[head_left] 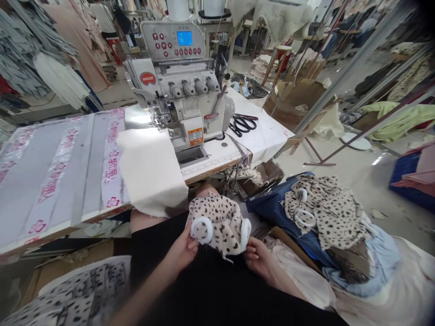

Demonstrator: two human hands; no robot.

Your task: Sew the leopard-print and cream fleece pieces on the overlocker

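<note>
A beige garment piece with dark spots (220, 213) lies over my lap, held between my two hands. Each of its two openings has a white ribbed band, the left cuff (205, 230) and the right cuff (245, 234). My left hand (183, 248) pinches the cloth at the left cuff's outer edge. At the other side, my right hand (256, 257) has its fingers closed at the lower edge of the right cuff. Just beyond stands a white overlock sewing machine (193, 104), with cream fabric (152, 167) draped over the table edge beside it.
Black scissors (243, 124) rest on the table right of the machine. Spotted pieces with white cuffs (326, 210) are heaped on blue cloth at my right. More spotted fabric (78, 294) fills a box at lower left. A metal rack pole (350, 68) slants across the right.
</note>
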